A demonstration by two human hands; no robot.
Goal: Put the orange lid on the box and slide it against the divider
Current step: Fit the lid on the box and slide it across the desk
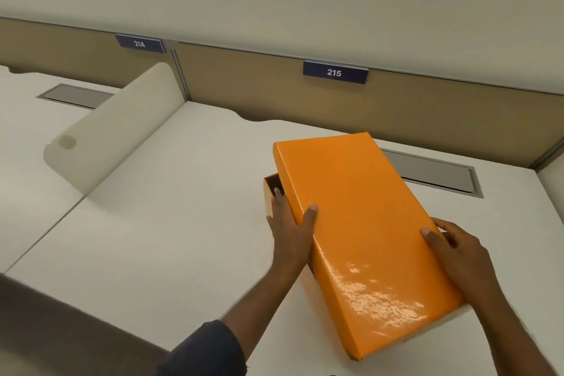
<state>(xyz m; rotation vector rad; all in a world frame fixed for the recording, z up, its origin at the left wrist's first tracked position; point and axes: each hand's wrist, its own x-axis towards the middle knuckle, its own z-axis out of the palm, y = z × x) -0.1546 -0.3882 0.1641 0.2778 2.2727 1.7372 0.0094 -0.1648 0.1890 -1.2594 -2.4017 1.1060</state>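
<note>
gripping orange lid (363,223) askew over box (270,189), left hand (290,223), right hand (454,250)

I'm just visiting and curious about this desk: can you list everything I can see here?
lid: one, glossy orange, held askew over the box, not yet seated
box: one, orange with dark inside, only its far left corner shows under the lid
desk: one, white, under the box
divider: one, white, rounded, left of the box
back panel: tan, behind the desk
number signs: two, dark blue, 214 and 215
cable hatches: two, grey, and
left hand: grips the lid's left edge
right hand: grips its right edge
</note>
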